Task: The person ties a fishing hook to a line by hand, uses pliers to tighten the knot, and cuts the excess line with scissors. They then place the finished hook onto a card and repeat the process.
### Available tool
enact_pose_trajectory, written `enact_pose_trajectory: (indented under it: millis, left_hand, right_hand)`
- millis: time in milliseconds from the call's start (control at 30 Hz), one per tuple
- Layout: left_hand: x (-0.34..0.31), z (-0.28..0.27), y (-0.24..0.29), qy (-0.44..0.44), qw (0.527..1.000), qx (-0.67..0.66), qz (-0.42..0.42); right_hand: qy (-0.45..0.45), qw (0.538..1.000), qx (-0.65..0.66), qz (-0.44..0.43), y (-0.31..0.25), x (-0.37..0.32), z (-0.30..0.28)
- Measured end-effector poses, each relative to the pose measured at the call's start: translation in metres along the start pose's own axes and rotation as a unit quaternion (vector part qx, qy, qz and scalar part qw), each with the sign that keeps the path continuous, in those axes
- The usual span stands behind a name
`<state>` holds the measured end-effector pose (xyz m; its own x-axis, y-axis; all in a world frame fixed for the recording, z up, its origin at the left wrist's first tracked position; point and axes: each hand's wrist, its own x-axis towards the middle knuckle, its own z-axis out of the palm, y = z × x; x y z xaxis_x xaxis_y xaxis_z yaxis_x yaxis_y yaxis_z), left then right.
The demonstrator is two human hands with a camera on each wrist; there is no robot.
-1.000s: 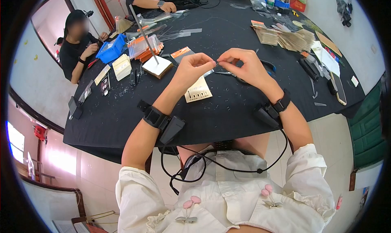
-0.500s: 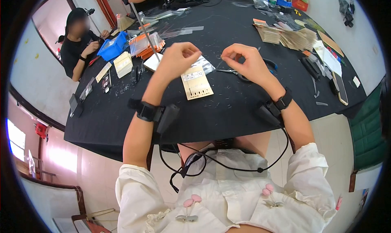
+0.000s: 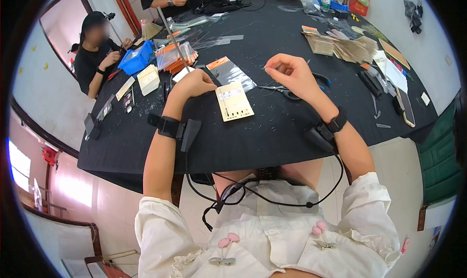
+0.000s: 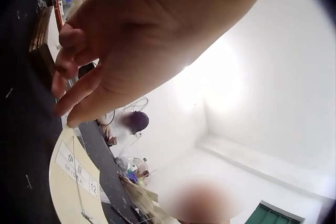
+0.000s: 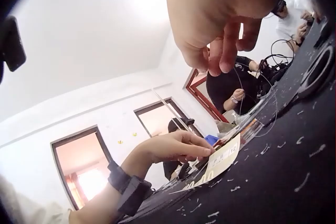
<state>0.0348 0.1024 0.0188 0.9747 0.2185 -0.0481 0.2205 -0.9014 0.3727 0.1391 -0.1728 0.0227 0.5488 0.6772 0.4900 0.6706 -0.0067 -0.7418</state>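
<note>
A cream card [image 3: 235, 103] with a printed label and a row of small dark marks lies in front of the person. At its upper left corner, the left hand [image 3: 193, 83] pinches the edge between thumb and fingers; the left wrist view shows the thumb on the card [image 4: 79, 182], a thin line running down its face. Raised over the table to the right, the right hand [image 3: 294, 75] holds thumb and forefinger together at a tiny pale tip. From the right hand [image 5: 226, 35] a fine line [image 5: 276, 109] curves down in the right wrist view.
Scissors [image 3: 279, 88] and blue-handled pliers [image 3: 321, 79] lie by the right hand. Behind the card is a clear, orange-topped bag [image 3: 228, 73]. A metal rod [image 3: 172, 37] stands at the left, near a blue basket [image 3: 137, 58]. Card stacks [image 3: 335, 44] lie back right.
The hands, together a second ago, have parted. My left hand has moved left and down onto the card's corner; my right hand has shifted slightly right and stays raised.
</note>
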Motion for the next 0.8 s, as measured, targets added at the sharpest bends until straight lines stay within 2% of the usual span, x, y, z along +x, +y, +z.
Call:
enact_pose_trajectory:
  millis: [200, 300, 367, 400, 467, 533, 633, 667, 700, 767, 800]
  left_hand:
    - [-0.005, 0.005, -0.002, -0.011, 0.996, -0.087, 0.009]
    - [-0.010, 0.007, 0.002, 0.019, 0.991, -0.125, 0.034]
    - [-0.012, 0.008, 0.008, 0.106, 0.983, -0.108, 0.104]
    - [-0.015, 0.006, 0.014, 0.105, 0.983, -0.108, 0.104]
    - [-0.022, 0.002, 0.030, 0.155, 0.961, -0.139, 0.181]
    - [-0.024, 0.002, 0.039, 0.157, 0.960, -0.139, 0.188]
    - [-0.028, 0.004, 0.048, 0.157, 0.953, -0.161, 0.202]
    - [-0.029, 0.004, 0.050, 0.154, 0.948, -0.182, 0.209]
    - [-0.030, 0.005, 0.052, 0.154, 0.948, -0.182, 0.209]
    - [-0.030, 0.005, 0.055, 0.170, 0.942, -0.196, 0.214]
    - [-0.030, 0.005, 0.056, 0.170, 0.942, -0.195, 0.215]
  right_hand:
    - [-0.020, 1.000, 0.010, 0.008, 0.003, 0.000, 0.000]
    - [-0.056, 0.997, 0.038, 0.035, 0.006, 0.001, 0.002]
    - [-0.080, 0.994, 0.052, 0.054, 0.008, 0.000, 0.004]
    - [-0.075, 0.992, 0.091, 0.045, 0.010, 0.000, 0.007]
    - [-0.070, 0.988, 0.129, 0.038, 0.008, -0.001, 0.011]
    - [-0.098, 0.981, 0.158, 0.049, 0.001, -0.003, 0.012]
    - [-0.133, 0.980, 0.135, 0.056, 0.002, -0.004, 0.015]
    - [-0.112, 0.988, 0.106, 0.016, 0.005, -0.004, 0.017]
    - [-0.112, 0.988, 0.106, 0.016, 0.005, -0.004, 0.017]
    - [-0.100, 0.985, 0.121, 0.073, 0.002, -0.004, 0.015]
    - [-0.099, 0.985, 0.121, 0.073, 0.001, -0.004, 0.015]
